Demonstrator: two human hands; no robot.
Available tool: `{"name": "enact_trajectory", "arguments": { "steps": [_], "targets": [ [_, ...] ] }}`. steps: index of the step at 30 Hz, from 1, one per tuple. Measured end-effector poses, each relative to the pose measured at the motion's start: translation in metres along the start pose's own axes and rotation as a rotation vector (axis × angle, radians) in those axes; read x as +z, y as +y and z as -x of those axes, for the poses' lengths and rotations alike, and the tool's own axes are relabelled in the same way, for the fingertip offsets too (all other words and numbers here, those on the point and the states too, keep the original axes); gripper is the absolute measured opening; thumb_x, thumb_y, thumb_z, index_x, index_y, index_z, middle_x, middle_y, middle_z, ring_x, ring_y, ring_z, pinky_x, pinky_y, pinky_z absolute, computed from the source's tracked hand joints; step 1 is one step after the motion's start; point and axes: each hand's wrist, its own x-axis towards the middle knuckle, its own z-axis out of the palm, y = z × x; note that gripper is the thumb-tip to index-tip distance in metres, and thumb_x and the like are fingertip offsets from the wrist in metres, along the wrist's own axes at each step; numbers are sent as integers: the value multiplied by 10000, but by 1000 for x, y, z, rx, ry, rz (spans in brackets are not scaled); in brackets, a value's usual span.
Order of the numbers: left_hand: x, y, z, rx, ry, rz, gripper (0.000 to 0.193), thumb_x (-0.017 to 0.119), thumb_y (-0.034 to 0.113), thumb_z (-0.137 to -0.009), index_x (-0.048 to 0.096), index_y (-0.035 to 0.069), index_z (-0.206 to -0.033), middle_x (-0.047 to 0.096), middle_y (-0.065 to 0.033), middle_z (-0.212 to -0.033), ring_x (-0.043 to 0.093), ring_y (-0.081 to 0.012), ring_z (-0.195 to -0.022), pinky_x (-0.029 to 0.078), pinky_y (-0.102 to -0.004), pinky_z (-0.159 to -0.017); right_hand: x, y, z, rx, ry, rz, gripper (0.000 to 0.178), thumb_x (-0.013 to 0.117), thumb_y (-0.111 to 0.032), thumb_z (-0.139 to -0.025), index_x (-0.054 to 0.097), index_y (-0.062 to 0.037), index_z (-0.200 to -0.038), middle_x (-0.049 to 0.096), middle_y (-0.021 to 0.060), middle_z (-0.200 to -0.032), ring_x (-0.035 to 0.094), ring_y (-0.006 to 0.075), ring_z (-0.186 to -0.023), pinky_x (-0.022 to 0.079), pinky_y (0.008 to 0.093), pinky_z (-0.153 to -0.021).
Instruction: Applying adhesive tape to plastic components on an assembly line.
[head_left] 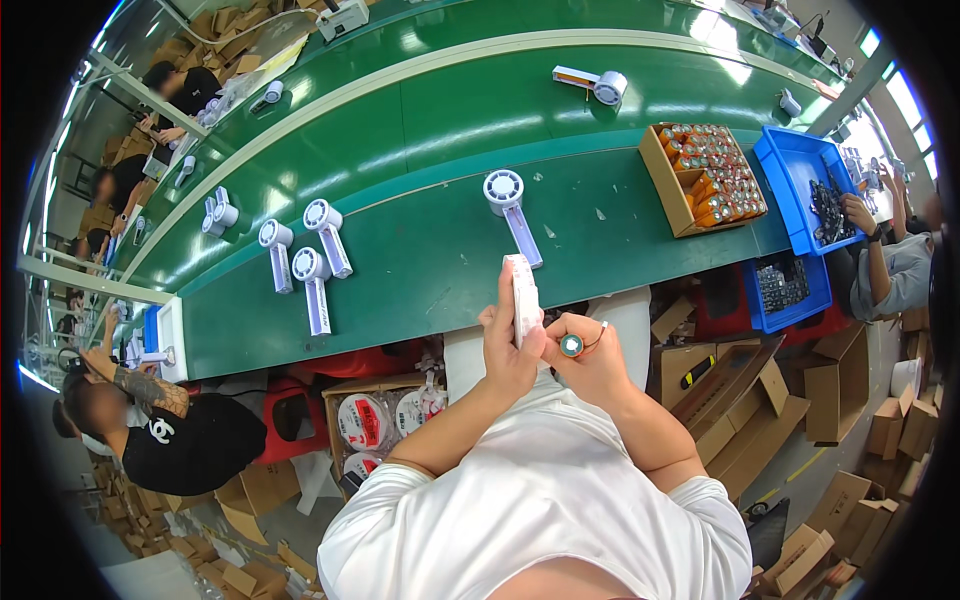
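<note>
Cylinder (571, 345) gripped in right hand (598, 366), white casing (525, 295) clasped in left hand (510, 358), at frame centre; might drop the cylinder through too loose a hold.

We wear a loose white shirt (540, 490), short sleeves (708, 500) behind our right grip (600, 372), a thin ring (604, 325) on it, pale trousers (627, 308) beyond.

Smooth plastic on the handheld fans (503, 187), likewise on the held white piece (525, 300). Smooth sheen along the desk (420, 245), glossier on the belt (450, 110). Matt cardboard for the box (658, 183), shiny wrapping on the orange cylinders (735, 193), glossy plastic for the blue tray (790, 172), soft wrinkled cloth in the shirt (530, 480).
</note>
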Motion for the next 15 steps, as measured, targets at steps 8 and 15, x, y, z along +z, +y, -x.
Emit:
{"name": "enact_trajectory", "arguments": {
  "steps": [8,15],
  "targets": [
    [0,2,-2,-125,-72,95,661,476,240,-941,241,-18,-1503,556,-22,-961,494,-100,-820,421,-256,-735,-9,9,-5,-637,45,304,134,732,-7,-725,607,-53,-725,546,16,-653,548,145,-551,413,275,-473],
    [-33,-10,-30,-132,276,464,624,417,323,-1012,191,45,-1523,455,-10,-748,398,-74,-664,346,-213,-590,-14,31,7,-672,-55,440,169,751,-48,-695,639,-77,-818,501,33,-622,498,159,-515,417,303,-468]
  ]
}}
